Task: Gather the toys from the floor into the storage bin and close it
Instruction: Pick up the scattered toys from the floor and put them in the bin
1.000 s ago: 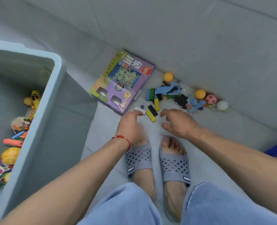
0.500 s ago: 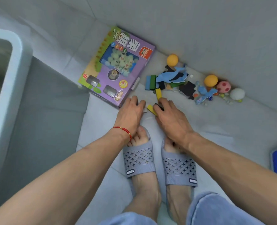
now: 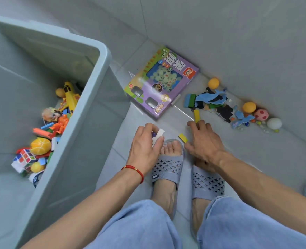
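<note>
Left hand [image 3: 145, 141] pinched small white pieces [image 3: 159, 134]; right hand [image 3: 205, 141] curled beside a yellow block [image 3: 183, 138]. Storage bin [image 3: 87, 112] stood open, left. Purple game box [image 3: 162, 83], two orange balls [image 3: 213, 82] ahead on the floor.

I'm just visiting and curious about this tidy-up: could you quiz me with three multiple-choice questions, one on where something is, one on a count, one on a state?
1. Where is the puzzle cube?
A. in the storage bin
B. by the wall
C. on the purple box

2. How many orange balls lie by the wall?
A. one
B. two
C. four

3. What is the left hand doing?
A. resting flat
B. holding small pieces
C. gripping the bin

Answers: 1 A, it lies among the binned toys; 2 B, one and another; 3 B, fingers curl around pieces.
</note>
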The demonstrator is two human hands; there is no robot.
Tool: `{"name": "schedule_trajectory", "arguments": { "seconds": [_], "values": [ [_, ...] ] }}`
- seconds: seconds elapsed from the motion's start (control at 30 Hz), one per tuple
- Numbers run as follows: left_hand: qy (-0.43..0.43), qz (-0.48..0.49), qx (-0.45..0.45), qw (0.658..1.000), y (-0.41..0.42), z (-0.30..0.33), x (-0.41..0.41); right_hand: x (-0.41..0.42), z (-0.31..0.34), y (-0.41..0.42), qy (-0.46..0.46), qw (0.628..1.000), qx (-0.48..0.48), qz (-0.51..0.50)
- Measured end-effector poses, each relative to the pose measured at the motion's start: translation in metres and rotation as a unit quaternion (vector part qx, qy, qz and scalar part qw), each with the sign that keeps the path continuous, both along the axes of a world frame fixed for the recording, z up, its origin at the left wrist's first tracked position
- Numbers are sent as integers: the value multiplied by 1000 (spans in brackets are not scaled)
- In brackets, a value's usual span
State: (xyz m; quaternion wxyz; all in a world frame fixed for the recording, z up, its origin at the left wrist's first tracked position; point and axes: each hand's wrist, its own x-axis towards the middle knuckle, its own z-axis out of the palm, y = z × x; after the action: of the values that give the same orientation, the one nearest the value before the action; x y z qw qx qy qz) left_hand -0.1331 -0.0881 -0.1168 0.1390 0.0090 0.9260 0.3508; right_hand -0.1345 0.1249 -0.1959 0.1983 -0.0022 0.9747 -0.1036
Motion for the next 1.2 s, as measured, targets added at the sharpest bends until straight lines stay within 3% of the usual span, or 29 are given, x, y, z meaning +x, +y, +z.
{"name": "schedule_trajectory", "arguments": {
  "seconds": [0.1,0.2,0.23,0.33,0.43,0.47,0.5,0.53,0.6,0.63,0.67,0.77,0.9,1.07,1.13,1.2],
  "values": [
    [-82,137,97,982,-19,22,10,-7,-2,-13,-16,999,-21,-29],
    [-201,315,303,877,-27,40,16,-12,-6,-18,-40,999,-18,12],
    [-220,336,339,851,-29,44,19,-14,-6,-19,-38,999,-6,34],
    [-250,332,406,814,-38,57,24,-18,-5,-17,-49,997,15,62],
    [-258,314,452,794,-47,77,24,-23,8,-14,-57,995,-56,-67],
    [-253,307,463,792,-49,87,24,-25,22,-16,-63,975,-142,-159],
    [-246,298,475,790,-52,96,25,-27,41,-20,-72,932,-258,-244],
    [-238,288,486,790,-55,105,27,-30,64,-26,-105,865,-383,-307],
    [-221,276,511,783,-64,124,35,-40,119,-40,-191,731,-577,-312],
    [-208,275,529,775,-69,135,39,-47,150,-49,-215,689,-634,-278],
    [-190,275,547,768,-76,145,42,-54,182,-61,-232,671,-665,-232],
    [-97,303,567,760,-105,179,52,-70,258,-120,-289,711,-633,-97],
    [37,447,423,787,-171,203,67,-71,318,-198,-285,808,-512,57],
    [-4,550,400,733,-224,209,85,-62,335,-190,-119,931,-304,164],
    [16,537,390,748,-212,210,82,-58,320,-152,-112,958,-206,166],
    [25,488,381,785,-188,206,73,-59,298,-108,-128,973,-141,131]
  ]
}}
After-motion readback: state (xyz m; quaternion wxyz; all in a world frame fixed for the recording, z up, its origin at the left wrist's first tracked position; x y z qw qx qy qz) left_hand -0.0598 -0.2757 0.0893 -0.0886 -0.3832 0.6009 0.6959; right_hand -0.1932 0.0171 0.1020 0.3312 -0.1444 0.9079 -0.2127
